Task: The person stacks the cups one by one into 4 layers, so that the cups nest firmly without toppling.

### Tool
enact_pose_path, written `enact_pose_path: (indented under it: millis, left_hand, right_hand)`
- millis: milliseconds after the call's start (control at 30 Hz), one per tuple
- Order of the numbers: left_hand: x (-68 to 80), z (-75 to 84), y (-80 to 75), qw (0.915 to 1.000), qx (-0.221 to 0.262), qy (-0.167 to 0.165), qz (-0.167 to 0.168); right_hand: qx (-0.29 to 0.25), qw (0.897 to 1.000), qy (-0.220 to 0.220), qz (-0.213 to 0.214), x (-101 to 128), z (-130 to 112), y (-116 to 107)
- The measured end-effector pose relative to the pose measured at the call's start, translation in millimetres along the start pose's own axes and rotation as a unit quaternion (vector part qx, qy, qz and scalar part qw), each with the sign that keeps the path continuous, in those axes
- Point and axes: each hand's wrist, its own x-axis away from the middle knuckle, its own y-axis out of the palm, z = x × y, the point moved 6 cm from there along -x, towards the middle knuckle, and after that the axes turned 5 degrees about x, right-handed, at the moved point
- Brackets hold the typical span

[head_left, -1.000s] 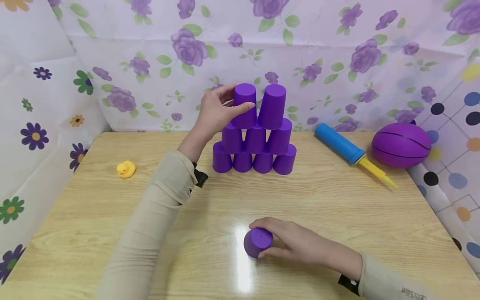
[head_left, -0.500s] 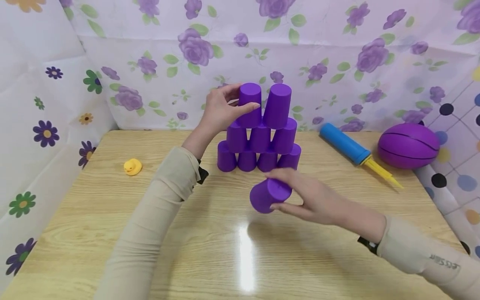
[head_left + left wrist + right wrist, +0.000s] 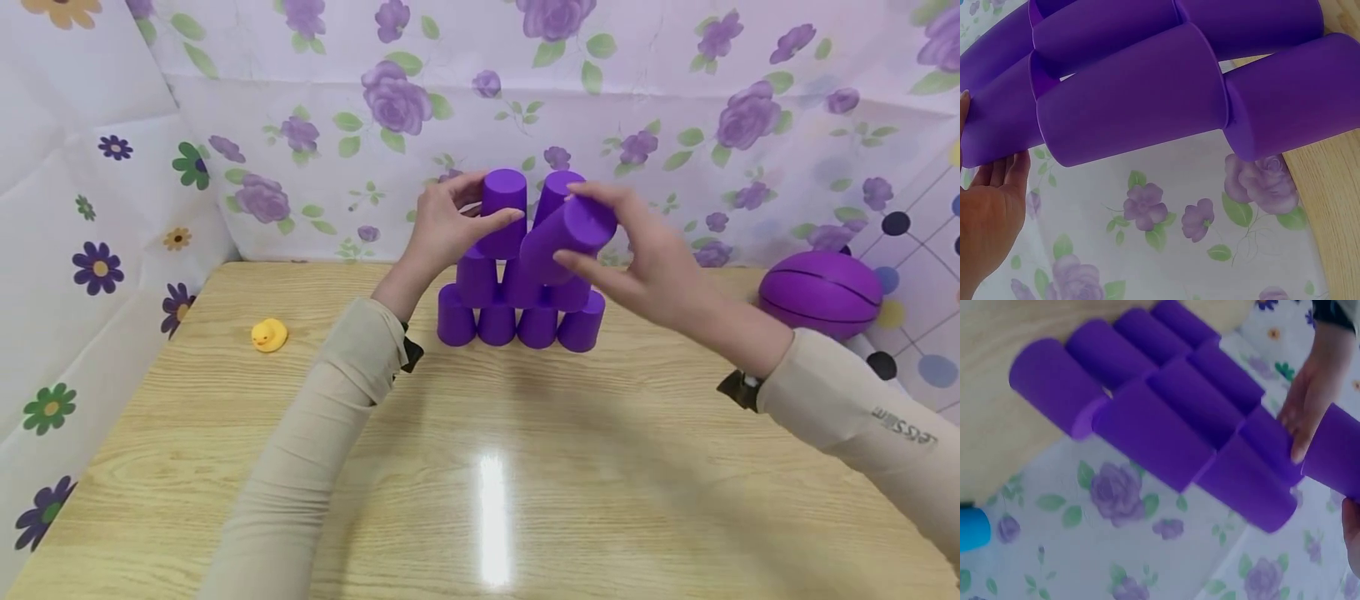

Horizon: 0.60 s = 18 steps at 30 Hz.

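Observation:
Upside-down purple cups form a stack: several in the bottom row [image 3: 497, 325], three in the middle row and two on top. My left hand [image 3: 438, 229] holds the top row's left cup [image 3: 504, 196], thumb across its front and fingers behind. In my right hand [image 3: 660, 271] another purple cup [image 3: 566, 237] is gripped between thumb and fingers. It is raised and tilted, overlapping the top row's right cup [image 3: 558, 187] in the head view. The right wrist view has this held cup [image 3: 1338, 450] at its right edge, close to my left hand [image 3: 1316, 394].
The stack stands on a wooden table [image 3: 390, 475] near a flowered back sheet [image 3: 315, 125]. A yellow toy duck [image 3: 269, 335] sits at left, a purple ball [image 3: 821, 293] at back right. The blue pump [image 3: 974, 529] shows only partly, in the right wrist view.
My right hand has lifted its cup from the table near the front and carried it up and forward to the stack's top. My left hand has stayed at the top-left cup.

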Motion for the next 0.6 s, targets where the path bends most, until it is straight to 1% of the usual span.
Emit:
enact_pose_path:
  millis: [100,233,367,433,500,600]
  left_hand:
    - [-0.6,-2.1,0.9,1.0,0.001,0.0,-0.002]
    - [-1.8,-3.1,0.7,1.0,0.003,-0.002,-0.002]
    - [-2.8,-3.2,-1.0,1.0,0.007,0.003,0.001]
    - [-3.1,-3.4,-1.4,0.9999,0.009,0.009,0.001]
    - [-3.1,-3.8,-1.7,0.9999,0.009,0.012,0.002]
    - [-2.6,-5.1,-2.3,0.9998,0.013,0.015,0.005]
  right_hand:
    - [-0.006,1.0,0.031,0.003,-12,7,-4]
    - [0.011,0.999,0.046,0.014,-31,13,-12]
    - [0.028,0.996,0.082,0.014,-52,24,-14]
    - [0.042,0.994,0.101,0.007,-60,30,-13]
    - [0.052,0.992,0.111,0.001,-67,35,-11]
    - [0.055,0.989,0.134,-0.014,-74,43,-5]
